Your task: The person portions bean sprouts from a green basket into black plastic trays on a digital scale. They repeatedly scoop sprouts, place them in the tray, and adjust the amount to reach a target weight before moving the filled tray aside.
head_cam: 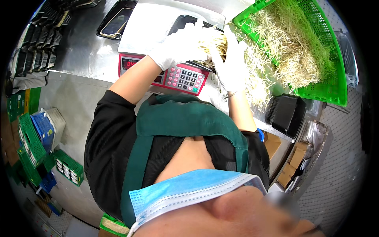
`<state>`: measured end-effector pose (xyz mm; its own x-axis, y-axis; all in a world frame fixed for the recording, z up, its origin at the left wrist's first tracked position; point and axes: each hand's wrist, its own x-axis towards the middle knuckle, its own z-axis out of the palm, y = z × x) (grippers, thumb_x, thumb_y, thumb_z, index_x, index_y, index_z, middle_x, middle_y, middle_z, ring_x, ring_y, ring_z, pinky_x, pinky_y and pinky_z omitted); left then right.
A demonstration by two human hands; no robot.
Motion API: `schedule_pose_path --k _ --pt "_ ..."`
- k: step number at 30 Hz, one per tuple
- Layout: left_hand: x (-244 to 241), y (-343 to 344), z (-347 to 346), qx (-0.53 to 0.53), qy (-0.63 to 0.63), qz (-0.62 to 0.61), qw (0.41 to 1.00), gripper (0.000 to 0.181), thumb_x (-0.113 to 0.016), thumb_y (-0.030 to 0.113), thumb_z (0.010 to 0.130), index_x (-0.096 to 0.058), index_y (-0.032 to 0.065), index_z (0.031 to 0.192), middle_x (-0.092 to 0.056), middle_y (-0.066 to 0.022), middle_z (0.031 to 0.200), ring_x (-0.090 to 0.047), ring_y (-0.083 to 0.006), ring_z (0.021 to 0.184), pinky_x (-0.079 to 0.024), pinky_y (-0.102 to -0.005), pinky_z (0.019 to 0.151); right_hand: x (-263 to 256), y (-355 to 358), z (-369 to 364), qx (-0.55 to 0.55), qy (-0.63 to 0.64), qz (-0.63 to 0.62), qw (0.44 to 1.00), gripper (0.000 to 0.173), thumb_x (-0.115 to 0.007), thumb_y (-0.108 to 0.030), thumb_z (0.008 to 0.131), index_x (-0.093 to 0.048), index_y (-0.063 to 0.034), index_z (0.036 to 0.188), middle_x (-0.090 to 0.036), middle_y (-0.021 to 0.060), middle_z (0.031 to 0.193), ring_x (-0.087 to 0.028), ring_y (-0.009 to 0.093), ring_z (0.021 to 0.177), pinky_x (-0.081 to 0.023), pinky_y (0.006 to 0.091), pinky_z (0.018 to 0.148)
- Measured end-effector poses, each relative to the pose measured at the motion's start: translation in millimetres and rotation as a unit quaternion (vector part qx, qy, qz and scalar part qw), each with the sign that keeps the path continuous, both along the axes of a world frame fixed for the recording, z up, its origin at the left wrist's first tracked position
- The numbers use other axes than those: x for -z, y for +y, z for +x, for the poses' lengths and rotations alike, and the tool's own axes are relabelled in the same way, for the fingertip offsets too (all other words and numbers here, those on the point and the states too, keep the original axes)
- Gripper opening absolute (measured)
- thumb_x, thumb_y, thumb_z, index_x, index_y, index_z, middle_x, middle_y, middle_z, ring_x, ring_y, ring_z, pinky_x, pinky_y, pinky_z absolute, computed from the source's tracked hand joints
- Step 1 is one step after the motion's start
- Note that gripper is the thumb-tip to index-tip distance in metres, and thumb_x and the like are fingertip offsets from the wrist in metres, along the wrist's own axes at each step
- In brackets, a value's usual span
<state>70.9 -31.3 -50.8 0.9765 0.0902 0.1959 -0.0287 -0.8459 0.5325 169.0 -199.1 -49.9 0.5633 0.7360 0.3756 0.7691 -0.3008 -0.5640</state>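
Both hands wear white gloves. My left hand lies over a black plastic tray on the platform of a red-rimmed digital scale; its fingers press on a bundle of pale sprouts. On the right side of that bundle is my right hand, with its fingers around the sprouts' edge. Some stems stick out below the hands near the scale's keypad. The scale's display is lit red and partly covered by my left forearm. Loose sprouts lie on the steel table just right of my right hand.
A green plastic crate full of long sprouts stands tilted at the upper right. Stacked black trays are below it. Another black tray with a cream-rimmed item sits left of the scale. More tray stacks stand far left, with crates on the floor.
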Motion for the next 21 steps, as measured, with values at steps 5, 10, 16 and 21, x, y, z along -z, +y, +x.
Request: schedule_pose_path --k 5,10,16,21 --pt "-26.4 -11.2 7.0 0.054 0.062 -0.067 0.994 0.065 -0.062 0.039 0.087 -0.042 0.0016 0.136 -0.047 -0.0182 0.132 -0.052 -0.0332 0.113 -0.040 -0.0377 0.100 7.6 -0.4 7.0 0.016 0.071 0.147 0.987 0.071 -0.070 -0.019 0.080 -0.036 0.0023 0.138 -0.042 0.0196 0.139 -0.042 0.029 0.128 -0.033 0.0387 0.108" --pt "-4.7 11.1 -3.8 0.009 -0.052 -0.001 0.999 0.078 -0.068 0.044 0.081 -0.036 0.0054 0.142 -0.057 -0.0165 0.121 -0.059 -0.0270 0.103 -0.046 -0.0345 0.091 -1.1 -5.9 16.9 -0.036 0.027 0.158 0.986 0.078 -0.075 -0.025 0.074 -0.039 0.0019 0.137 -0.043 0.0194 0.138 -0.041 0.031 0.128 -0.031 0.0396 0.109" --pt "-94.6 29.7 -40.9 0.003 -0.224 0.049 0.973 0.046 -0.070 0.026 0.079 -0.060 0.0030 0.118 -0.065 -0.0137 0.105 -0.061 -0.0270 0.095 -0.047 -0.0366 0.083 -69.6 -5.1 18.1 -0.200 -0.200 -0.076 0.956 0.084 -0.064 -0.054 0.075 -0.042 -0.0041 0.138 -0.046 0.0165 0.138 -0.044 0.033 0.121 -0.023 0.0448 0.109" --pt "4.6 28.7 -18.2 -0.148 -0.278 0.074 0.946 0.034 -0.061 0.023 0.089 -0.059 0.0008 0.115 -0.062 -0.0150 0.108 -0.059 -0.0273 0.098 -0.047 -0.0399 0.087 -27.2 40.6 18.5 -0.254 -0.272 -0.052 0.927 0.063 -0.058 -0.041 0.084 -0.045 -0.0090 0.136 -0.053 0.0143 0.125 -0.049 0.033 0.115 -0.035 0.0461 0.099"
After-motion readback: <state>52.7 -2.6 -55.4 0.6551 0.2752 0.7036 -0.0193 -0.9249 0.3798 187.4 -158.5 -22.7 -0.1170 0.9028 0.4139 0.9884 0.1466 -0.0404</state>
